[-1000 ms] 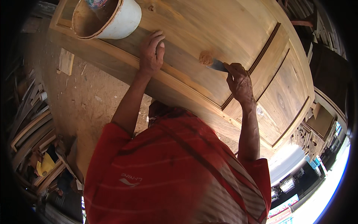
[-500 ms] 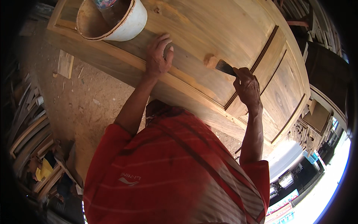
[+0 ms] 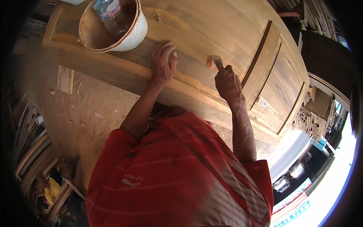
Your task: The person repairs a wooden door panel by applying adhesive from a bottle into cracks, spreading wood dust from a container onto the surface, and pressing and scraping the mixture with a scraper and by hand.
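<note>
In my right hand [image 3: 228,85], closed around its handle, a putty knife [image 3: 217,61] with a dark, flared blade meets the wood. A small reddish-brown smear of filler [image 3: 209,60] lies at the blade's edge. The surface is a large panelled wooden door [image 3: 196,34], lying flat. My left hand [image 3: 163,64] rests on the door's near side, its fingers curved round a small dark, rounded thing [image 3: 171,56] that is mostly hidden under the palm. Just left of that hand stands a white bucket [image 3: 137,34] with a brown-stained rim.
Inside the bucket leans a clear plastic bottle [image 3: 113,22] with a colourful label. Below the door is a dusty dirt floor [image 3: 98,109] with a wood offcut [image 3: 65,78]. Curved timber pieces [image 3: 32,151] pile up at left; more wood scraps [image 3: 315,119] lie at right.
My right hand and the putty knife have moved left, and the blade has turned to point more away from me at the smear. My left hand stays by the bucket; the view has shifted slightly.
</note>
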Demonstrator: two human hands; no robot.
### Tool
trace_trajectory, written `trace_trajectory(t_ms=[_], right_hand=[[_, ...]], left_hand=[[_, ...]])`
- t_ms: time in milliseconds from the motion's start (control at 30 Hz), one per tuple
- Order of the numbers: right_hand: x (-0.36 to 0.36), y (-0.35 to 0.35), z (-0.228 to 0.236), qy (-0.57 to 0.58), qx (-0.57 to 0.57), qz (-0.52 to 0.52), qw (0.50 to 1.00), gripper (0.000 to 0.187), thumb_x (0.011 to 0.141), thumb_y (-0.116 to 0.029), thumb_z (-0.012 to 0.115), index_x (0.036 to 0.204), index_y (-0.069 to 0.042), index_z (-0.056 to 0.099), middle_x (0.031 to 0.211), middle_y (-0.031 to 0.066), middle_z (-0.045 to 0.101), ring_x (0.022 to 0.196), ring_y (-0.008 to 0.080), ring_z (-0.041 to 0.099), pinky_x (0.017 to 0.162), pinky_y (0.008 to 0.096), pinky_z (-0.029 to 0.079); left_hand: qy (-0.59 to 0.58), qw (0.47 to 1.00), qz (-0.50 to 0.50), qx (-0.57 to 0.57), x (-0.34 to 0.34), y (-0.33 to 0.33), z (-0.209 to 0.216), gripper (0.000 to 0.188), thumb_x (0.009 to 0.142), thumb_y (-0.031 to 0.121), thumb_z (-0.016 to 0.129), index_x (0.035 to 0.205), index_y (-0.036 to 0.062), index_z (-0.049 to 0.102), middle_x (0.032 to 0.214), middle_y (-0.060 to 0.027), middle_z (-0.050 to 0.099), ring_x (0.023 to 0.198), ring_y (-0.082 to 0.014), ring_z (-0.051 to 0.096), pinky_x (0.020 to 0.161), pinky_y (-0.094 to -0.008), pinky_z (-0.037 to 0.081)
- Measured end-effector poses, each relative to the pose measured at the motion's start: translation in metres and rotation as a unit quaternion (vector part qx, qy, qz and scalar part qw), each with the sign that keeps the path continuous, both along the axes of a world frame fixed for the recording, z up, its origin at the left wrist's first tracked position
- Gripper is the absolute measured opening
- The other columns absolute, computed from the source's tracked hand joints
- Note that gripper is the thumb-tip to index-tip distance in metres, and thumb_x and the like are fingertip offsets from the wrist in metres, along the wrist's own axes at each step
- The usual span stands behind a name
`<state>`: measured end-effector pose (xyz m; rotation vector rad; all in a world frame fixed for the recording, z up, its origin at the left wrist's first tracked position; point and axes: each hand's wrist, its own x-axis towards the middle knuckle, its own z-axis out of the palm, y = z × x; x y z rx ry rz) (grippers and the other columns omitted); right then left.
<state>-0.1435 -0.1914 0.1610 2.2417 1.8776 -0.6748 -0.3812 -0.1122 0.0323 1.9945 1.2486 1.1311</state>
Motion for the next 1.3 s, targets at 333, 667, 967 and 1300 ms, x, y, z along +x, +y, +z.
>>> trace_trajectory(t_ms=[333,667,967,1300], right_hand=[[-0.002,0.024,-0.003,-0.033,-0.004,-0.077,0.996,0.023,0.097,-0.01,0.055,0.104,0.005,0.07,0.107,0.0301,0.066,0.094,0.0482,0.071,0.083,0.0555,0.059],[0.016,0.004,-0.013,-0.046,0.004,-0.1,0.994,0.026,0.097,-0.012,0.053,0.105,0.005,0.072,0.102,0.0304,0.068,0.092,0.0472,0.072,0.081,0.0548,0.059],[-0.02,-0.002,-0.002,-0.029,0.032,-0.146,0.988,0.026,0.1,-0.013,0.054,0.108,0.004,0.071,0.097,0.0303,0.069,0.093,0.0458,0.068,0.084,0.0542,0.054],[-0.029,-0.056,-0.042,0.042,0.234,-0.243,0.94,0.03,0.104,-0.011,0.057,0.131,-0.002,0.066,0.104,0.0232,0.065,0.089,0.0437,0.067,0.076,0.0521,0.054]], left_hand=[[0.007,1.0,0.005,0.0,0.001,-0.001,0.004,0.024,0.092,0.007,0.067,0.115,0.0016,0.067,0.127,-0.0182,0.068,0.123,-0.0403,0.062,0.104,-0.0521,0.047],[0.005,1.0,-0.007,0.005,-0.002,-0.002,0.0,0.028,0.09,0.008,0.07,0.117,0.0045,0.066,0.128,-0.0143,0.067,0.126,-0.0376,0.06,0.105,-0.0522,0.045],[0.011,0.999,-0.024,-0.017,-0.002,-0.003,-0.001,0.027,0.091,0.008,0.07,0.118,0.0052,0.065,0.132,-0.0135,0.065,0.131,-0.0362,0.057,0.107,-0.0517,0.042],[-0.012,0.999,-0.041,-0.007,-0.003,0.001,0.0,0.026,0.092,0.004,0.068,0.117,0.0004,0.066,0.129,-0.0179,0.067,0.125,-0.0403,0.061,0.107,-0.053,0.046]])
